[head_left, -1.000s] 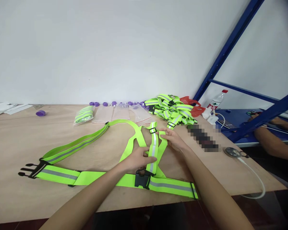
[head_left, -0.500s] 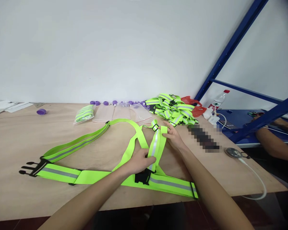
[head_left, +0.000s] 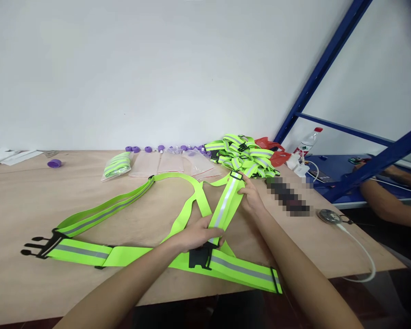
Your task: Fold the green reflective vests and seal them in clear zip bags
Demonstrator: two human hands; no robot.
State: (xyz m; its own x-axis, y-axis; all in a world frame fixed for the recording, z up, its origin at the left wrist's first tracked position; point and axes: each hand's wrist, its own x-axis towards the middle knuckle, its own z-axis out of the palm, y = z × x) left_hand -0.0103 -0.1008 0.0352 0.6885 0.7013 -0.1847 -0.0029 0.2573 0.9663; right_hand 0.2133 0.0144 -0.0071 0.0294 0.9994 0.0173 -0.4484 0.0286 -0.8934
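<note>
A neon green strap harness [head_left: 78,252] with grey reflective stripes lies spread over the wooden table. My left hand [head_left: 200,234] is closed round the strap just above a black buckle [head_left: 199,258]. Farther up that strap, my right hand [head_left: 249,194] pinches it near a black slider [head_left: 236,175], and the strap is drawn out straight between both hands. At the harness's left end is a black pronged buckle [head_left: 37,246]. Another slider [head_left: 276,279] sits at its right end.
Behind the harness are a pile of green straps [head_left: 243,155], a bagged strap [head_left: 117,165], clear bags [head_left: 170,163] and purple caps [head_left: 148,149]. A round device [head_left: 329,216] with a white cable lies right. Beyond the blue frame [head_left: 342,41] shows a person's arm [head_left: 387,203].
The slider and upper strap end have moved right and lie flatter. The loop that stood by my right hand is now straightened along the strap. The view has shifted slightly.
</note>
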